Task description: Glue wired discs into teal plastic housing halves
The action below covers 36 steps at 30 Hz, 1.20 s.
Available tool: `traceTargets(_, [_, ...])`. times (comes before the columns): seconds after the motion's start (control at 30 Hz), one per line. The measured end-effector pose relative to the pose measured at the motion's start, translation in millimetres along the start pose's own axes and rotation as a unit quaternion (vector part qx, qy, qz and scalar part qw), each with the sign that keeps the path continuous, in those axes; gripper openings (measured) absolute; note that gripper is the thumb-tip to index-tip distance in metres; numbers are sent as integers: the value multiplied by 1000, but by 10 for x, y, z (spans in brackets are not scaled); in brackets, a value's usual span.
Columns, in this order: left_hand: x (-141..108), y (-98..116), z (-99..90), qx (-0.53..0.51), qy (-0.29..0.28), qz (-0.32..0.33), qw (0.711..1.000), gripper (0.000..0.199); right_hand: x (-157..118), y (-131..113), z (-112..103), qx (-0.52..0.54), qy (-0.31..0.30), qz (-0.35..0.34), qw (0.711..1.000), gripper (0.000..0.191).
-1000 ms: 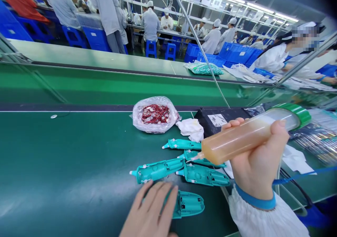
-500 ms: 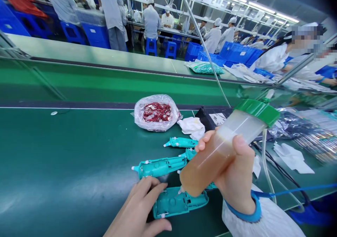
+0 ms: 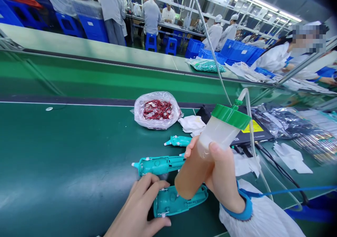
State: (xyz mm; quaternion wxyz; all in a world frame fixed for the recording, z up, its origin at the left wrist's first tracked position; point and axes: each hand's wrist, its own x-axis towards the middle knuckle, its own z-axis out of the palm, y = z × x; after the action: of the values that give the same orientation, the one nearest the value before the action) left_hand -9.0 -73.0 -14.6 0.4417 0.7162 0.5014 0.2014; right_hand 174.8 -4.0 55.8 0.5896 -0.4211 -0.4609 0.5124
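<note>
My right hand (image 3: 222, 175) is wrapped round a large dispensing syringe barrel (image 3: 207, 151), partly filled with amber liquid. Its green cap (image 3: 230, 116) has a clear hose attached. The barrel is tilted, its lower end over a teal plastic housing half (image 3: 171, 203) that lies hollow side up. The barrel's tip is hidden from me. My left hand (image 3: 144, 205) grips that housing half at its left end, fingers on the far edge and thumb at the near edge. Just beyond lie another teal housing half (image 3: 155, 165) with a white tip and a further one (image 3: 179, 141), partly covered.
A plastic bag of red-wired discs (image 3: 158, 110) stands at the bench's back, beside white cloth (image 3: 191, 124). At right are a black device (image 3: 252, 131), cables, paper wipes (image 3: 292, 158) and plastic bags. People in white work beyond the green partition (image 3: 105, 74).
My right hand has moved left and tipped the barrel more upright, uncovering the black device's label. My left hand stays at the housing half.
</note>
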Motion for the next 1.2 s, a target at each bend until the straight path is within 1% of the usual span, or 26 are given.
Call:
traceTargets(0.1, [6, -1, 0, -2, 1, 4, 1000, 52, -3, 17, -3, 1, -5, -2, 1000, 37])
traceTargets(0.3, [20, -44, 35, -1, 10, 17, 1000, 55, -16, 58, -22, -2, -6, 20, 1000, 37])
traceTargets(0.53, [2, -75, 59, 18, 28, 41, 999, 55, -8, 52, -13, -11, -14, 14, 1000, 35])
traceTargets(0.83, [11, -76, 54, 26, 31, 53, 998, 58, -44, 28, -9, -22, -46, -38, 998, 28])
traceTargets(1.0, [1, -97, 67, 28, 29, 59, 997, 56, -32, 20, 6, -26, -55, -50, 997, 26])
traceTargets(1.2, [-14, -65, 54, 29, 24, 53, 998, 56, -14, 6, 18, -38, -61, -64, 995, 26])
